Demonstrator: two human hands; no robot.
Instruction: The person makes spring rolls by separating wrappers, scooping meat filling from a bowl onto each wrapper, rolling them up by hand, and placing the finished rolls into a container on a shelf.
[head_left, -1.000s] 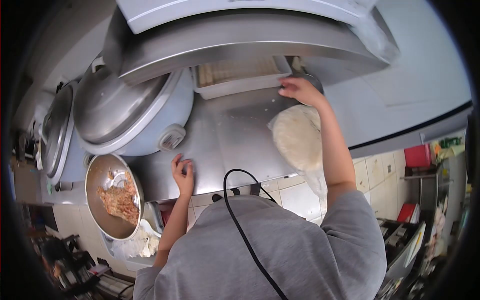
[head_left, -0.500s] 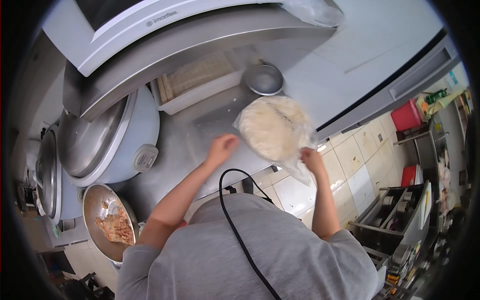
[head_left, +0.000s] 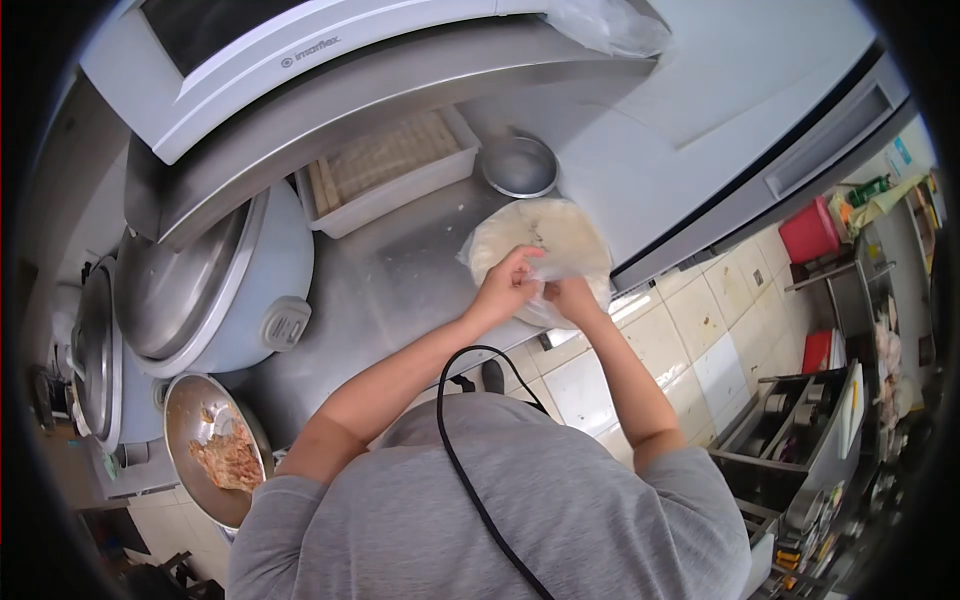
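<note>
On the steel counter (head_left: 400, 270) lies a clear plastic bag (head_left: 580, 232) with a stack of thin, round, pale sheets inside, perhaps wrappers. My left hand (head_left: 505, 290) is over the near part of the bag, its fingers pinching the gathered plastic. Close beside it, my right hand (head_left: 572, 300) is closed on the bag's mouth too. The fingertips of both hands nearly meet, and the film between them is blurred. A small metal bowl (head_left: 520, 167) stands just behind the bag.
Behind, a white tray (head_left: 400, 190) holds pale rolled pieces under a steel shelf (head_left: 400, 105). Large rice cookers (head_left: 275, 260) stand at left, near a metal bowl (head_left: 180, 450) of reddish ground filling. A white appliance with a dark handle recess (head_left: 830, 140) borders the right.
My left hand has moved right from the bare counter onto the bag. My right hand has drawn the bag's loose end inward and left, beside the left hand.
</note>
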